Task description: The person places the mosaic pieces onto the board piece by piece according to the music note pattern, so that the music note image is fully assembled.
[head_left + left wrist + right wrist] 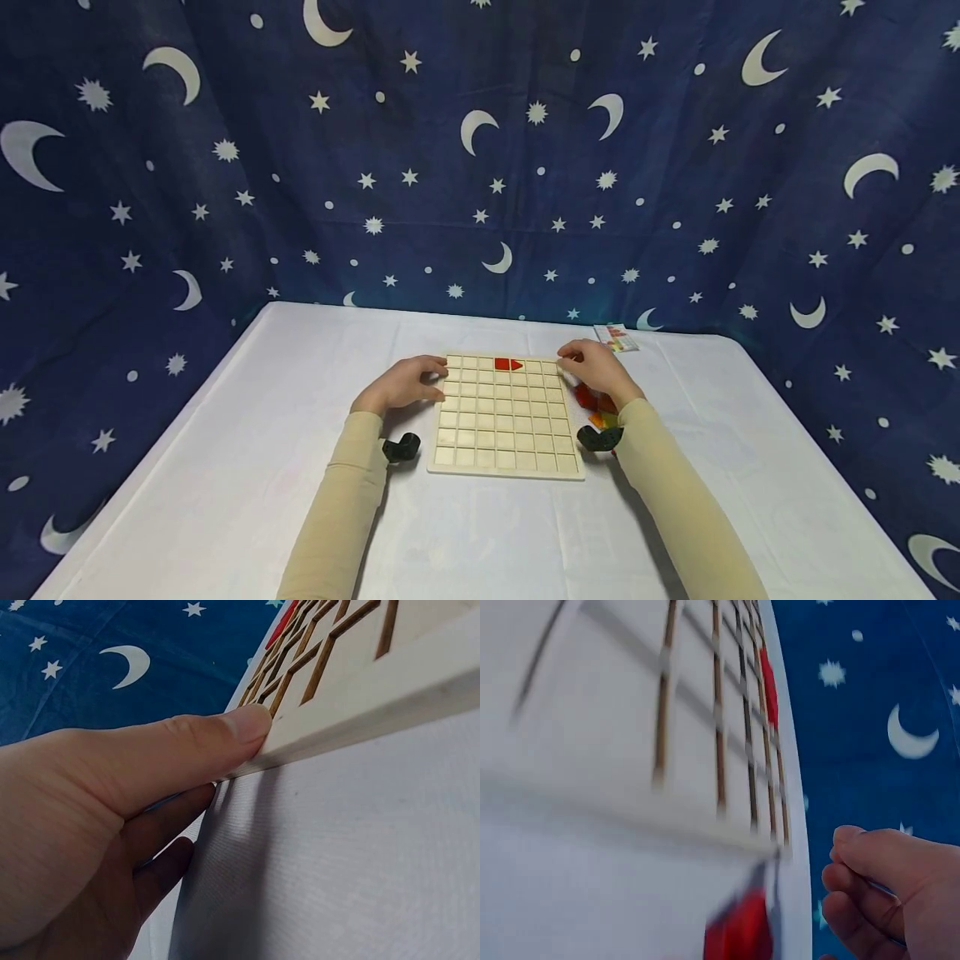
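Pinching grid board (495,417), lower centre of frame, with left hand (397,385); holding right hand's (602,371) fingers curled together, nothing visibly gripped, near red pieces (586,396), right of centre.

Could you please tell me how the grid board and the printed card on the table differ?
The board is much larger than the card. The board is cream with a grid of squares, while the card is white with reddish printing. The left hand touches the board's edge, whereas the card lies beyond the right hand. Both lie on the white table.
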Available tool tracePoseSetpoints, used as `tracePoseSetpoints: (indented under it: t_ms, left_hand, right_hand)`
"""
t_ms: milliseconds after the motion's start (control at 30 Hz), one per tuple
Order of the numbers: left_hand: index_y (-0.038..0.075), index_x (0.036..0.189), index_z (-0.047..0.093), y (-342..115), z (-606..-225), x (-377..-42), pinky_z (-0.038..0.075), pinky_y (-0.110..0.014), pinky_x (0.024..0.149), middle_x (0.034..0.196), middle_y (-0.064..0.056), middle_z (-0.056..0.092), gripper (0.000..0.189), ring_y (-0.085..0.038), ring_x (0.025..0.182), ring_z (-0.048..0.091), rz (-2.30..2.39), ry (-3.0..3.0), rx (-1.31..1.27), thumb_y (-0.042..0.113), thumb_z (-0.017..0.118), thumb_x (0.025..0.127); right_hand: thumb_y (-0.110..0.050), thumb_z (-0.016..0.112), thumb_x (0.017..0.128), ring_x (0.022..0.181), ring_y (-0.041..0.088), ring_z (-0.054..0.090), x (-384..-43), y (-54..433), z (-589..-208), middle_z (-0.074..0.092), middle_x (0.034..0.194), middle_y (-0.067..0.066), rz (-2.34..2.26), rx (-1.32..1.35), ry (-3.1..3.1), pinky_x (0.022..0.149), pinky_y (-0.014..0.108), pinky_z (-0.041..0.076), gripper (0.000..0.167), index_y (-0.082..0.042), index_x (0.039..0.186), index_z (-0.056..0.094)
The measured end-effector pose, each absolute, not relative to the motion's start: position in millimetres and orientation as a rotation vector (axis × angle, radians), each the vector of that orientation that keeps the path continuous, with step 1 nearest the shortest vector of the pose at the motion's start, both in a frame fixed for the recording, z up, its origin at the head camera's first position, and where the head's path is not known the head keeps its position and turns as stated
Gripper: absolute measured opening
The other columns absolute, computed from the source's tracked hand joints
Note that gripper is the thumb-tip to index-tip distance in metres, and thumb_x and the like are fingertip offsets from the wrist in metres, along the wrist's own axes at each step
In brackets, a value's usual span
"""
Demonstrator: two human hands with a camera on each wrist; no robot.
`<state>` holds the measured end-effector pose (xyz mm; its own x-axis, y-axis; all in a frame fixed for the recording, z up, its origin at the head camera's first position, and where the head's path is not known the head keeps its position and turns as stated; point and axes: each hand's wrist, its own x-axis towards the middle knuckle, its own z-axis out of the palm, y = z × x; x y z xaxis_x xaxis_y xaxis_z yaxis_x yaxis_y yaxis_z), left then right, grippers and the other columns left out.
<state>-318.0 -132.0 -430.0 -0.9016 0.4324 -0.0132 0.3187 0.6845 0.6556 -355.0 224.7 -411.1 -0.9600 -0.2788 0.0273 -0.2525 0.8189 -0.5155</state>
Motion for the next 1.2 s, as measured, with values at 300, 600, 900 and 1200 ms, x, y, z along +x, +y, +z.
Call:
tracePoseSetpoints:
  t_ms: [300,600,900,1200]
  left_hand:
    - [0.002,0.125,0.064,-133.1,-431.0,-317.8,0.030,-0.045,0.116,0.146,-0.013,0.048,0.046,-0.032,0.139,0.038,1.018,2.733,0.624,0.016,0.077,0.084]
    - [0.001,0.125,0.064,-131.9,-431.7,-317.9,0.029,-0.044,0.116,0.146,-0.013,0.048,0.046,-0.032,0.139,0.037,1.027,2.733,0.620,0.015,0.077,0.084]
    - [0.002,0.125,0.064,-132.4,-431.6,-317.8,0.029,-0.044,0.117,0.146,-0.012,0.048,0.045,-0.031,0.140,0.037,1.027,2.725,0.607,0.015,0.077,0.084]
    - [0.002,0.125,0.064,-132.7,-431.8,-317.5,0.029,-0.044,0.117,0.146,-0.012,0.048,0.045,-0.032,0.140,0.037,1.040,2.728,0.609,0.015,0.078,0.084]
  right_hand:
    - [-0.019,0.066,0.094,0.097,0.027,0.060,-339.6,274.2,-416.8,0.068,0.111,0.013,-0.674,-0.326,2.906,0.100,0.052,0.047,0.032,-0.001,0.121,0.066]
    - [-0.026,0.071,0.090,0.103,0.028,0.057,-322.4,289.9,-415.1,0.065,0.117,0.012,-0.657,-0.427,2.854,0.099,0.056,0.046,0.040,-0.005,0.124,0.065]
    - [-0.023,0.071,0.091,0.107,0.029,0.057,-314.4,286.7,-419.0,0.062,0.123,0.014,-0.582,-0.654,2.890,0.101,0.055,0.046,0.045,-0.004,0.130,0.062]
    - [-0.019,0.070,0.091,0.110,0.032,0.057,-315.6,281.0,-423.6,0.066,0.116,0.010,-0.565,-0.715,2.924,0.101,0.056,0.045,0.033,-0.007,0.121,0.069]
